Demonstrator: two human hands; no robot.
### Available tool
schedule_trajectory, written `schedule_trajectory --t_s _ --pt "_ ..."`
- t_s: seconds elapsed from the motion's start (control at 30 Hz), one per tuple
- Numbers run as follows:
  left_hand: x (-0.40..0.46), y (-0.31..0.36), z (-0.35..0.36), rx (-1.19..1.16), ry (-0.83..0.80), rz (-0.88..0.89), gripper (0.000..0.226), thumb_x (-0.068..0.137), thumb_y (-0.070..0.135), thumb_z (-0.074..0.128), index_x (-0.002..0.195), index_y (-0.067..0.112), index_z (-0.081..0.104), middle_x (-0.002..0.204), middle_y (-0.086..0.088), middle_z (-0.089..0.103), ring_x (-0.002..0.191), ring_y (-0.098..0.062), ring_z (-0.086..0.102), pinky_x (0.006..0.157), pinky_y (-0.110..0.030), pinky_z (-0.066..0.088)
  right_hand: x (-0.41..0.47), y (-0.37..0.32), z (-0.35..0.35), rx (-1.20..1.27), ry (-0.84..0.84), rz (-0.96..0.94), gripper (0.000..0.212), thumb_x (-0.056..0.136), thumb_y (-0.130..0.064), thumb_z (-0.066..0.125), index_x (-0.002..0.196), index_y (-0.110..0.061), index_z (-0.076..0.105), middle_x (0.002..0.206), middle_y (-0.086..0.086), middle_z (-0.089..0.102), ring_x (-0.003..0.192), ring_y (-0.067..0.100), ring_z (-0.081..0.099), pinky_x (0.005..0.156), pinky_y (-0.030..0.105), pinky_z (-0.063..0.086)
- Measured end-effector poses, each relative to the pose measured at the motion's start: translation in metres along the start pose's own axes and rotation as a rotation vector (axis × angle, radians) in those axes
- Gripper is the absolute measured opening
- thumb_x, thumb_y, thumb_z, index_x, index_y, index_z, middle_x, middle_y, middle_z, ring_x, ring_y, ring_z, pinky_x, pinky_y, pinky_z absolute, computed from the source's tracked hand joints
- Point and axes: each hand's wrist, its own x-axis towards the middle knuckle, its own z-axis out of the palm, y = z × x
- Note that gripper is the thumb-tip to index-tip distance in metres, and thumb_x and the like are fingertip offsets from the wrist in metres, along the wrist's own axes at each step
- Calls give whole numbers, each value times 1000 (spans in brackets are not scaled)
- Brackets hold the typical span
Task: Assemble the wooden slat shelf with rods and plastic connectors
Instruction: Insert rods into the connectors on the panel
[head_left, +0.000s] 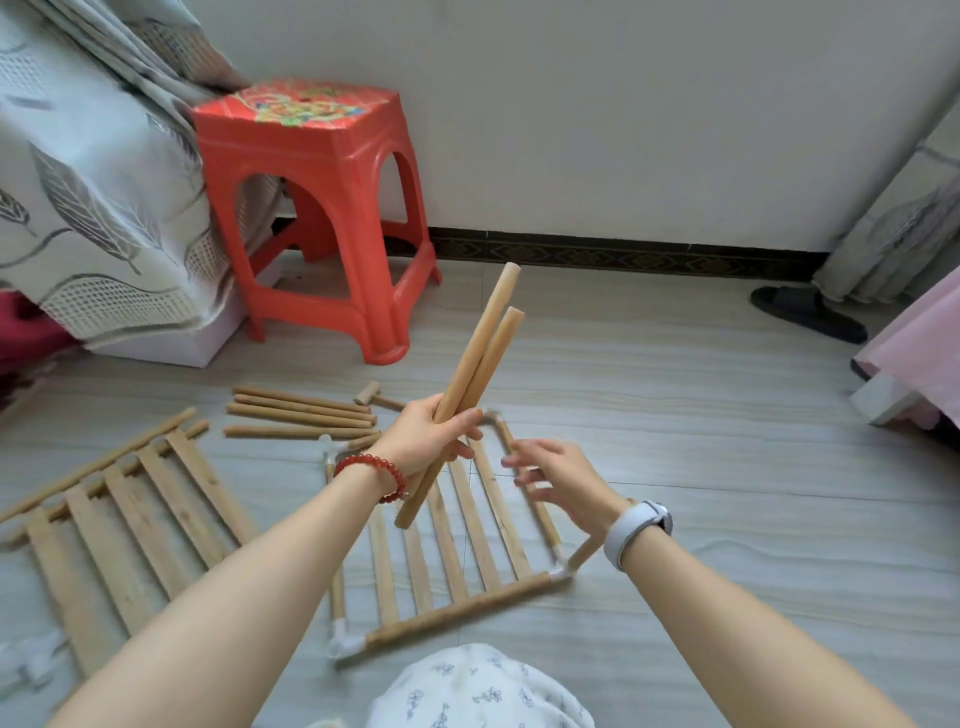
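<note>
My left hand (423, 439) grips two wooden rods (480, 358) that point up and away, above a slat shelf panel (457, 545) lying on the floor. That panel has white plastic connectors at its corners (345, 642), and a short rod (584, 552) sticks out of the near right connector. My right hand (558, 475) hovers to the right of the rods with fingers loosely spread, holding nothing. A second slat panel (130, 519) lies on the floor to the left. Several loose rods (301, 415) lie behind the first panel.
A small wooden mallet (374, 396) lies by the loose rods. A red plastic stool (317, 208) stands at the back left beside a leaf-patterned curtain (88, 197). A black slipper (808, 312) lies by the wall at right. White connectors (31, 665) lie at the near left.
</note>
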Motion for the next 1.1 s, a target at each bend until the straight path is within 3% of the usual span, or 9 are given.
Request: schedule_trajectory --t_s 0.13,0.23,0.37,0.47,0.63,0.77,0.87,0.97,1.1 --pt "-12 -13 -20 -1 -71 -45 17 93 29 57 104 16 60 89 -5 71 72 -17 70 72 -29 56 4 -64 32 202 -134 -238 14 93 -14 55 105 -13 61 89 -2 63 61 8 49 50 19 37" --pt "-12 -25 -34 56 -55 -53 20 94 32 55 103 16 61 88 -1 70 74 -15 69 77 -33 55 16 -81 54 97 -132 -309 7 96 -14 51 93 -10 56 80 1 57 52 7 46 46 18 33" --pt "3 -44 -53 231 267 -45 28 94 46 48 86 23 62 81 9 63 78 -11 59 75 -36 48 50 -76 78 -30 24 -353 14 99 -25 46 88 -16 50 86 6 64 52 0 52 50 18 40" --pt "17 -69 -76 230 532 -112 38 93 56 40 102 25 60 91 8 65 93 -17 59 81 -35 47 84 -63 90 -187 119 -390 12 100 -32 39 93 -23 44 90 4 69 63 2 57 63 27 44" --pt "59 -123 -114 235 665 -235 43 97 53 26 105 16 47 93 -9 61 91 -32 57 82 -42 48 146 -41 110 -300 130 -385 18 101 -30 36 106 -14 41 94 4 64 90 15 63 79 37 52" --pt "96 -159 -136 87 679 -292 29 100 39 30 106 12 38 94 -9 53 86 -31 57 67 -36 49 187 -18 131 -531 81 -408 18 100 -33 36 102 -15 41 96 8 65 88 25 60 82 47 48" --pt "110 -181 -146 -62 734 -274 20 97 31 48 97 11 48 94 -9 57 83 -26 63 56 -29 56 204 -9 143 -580 78 -474 20 100 -30 38 105 -11 42 89 9 63 80 29 59 77 50 47" --pt "118 -205 -154 -30 802 -273 13 91 26 58 95 13 58 101 -7 61 86 -25 66 74 -37 57 218 -3 149 -669 37 -521 21 99 -29 40 104 -10 44 80 6 62 73 27 59 72 49 48" --pt "124 -227 -158 40 843 -324 13 87 22 64 97 15 66 107 0 59 103 -28 62 92 -44 51 231 5 149 -633 78 -496 23 99 -29 40 111 -10 44 91 9 66 82 30 62 77 49 49"
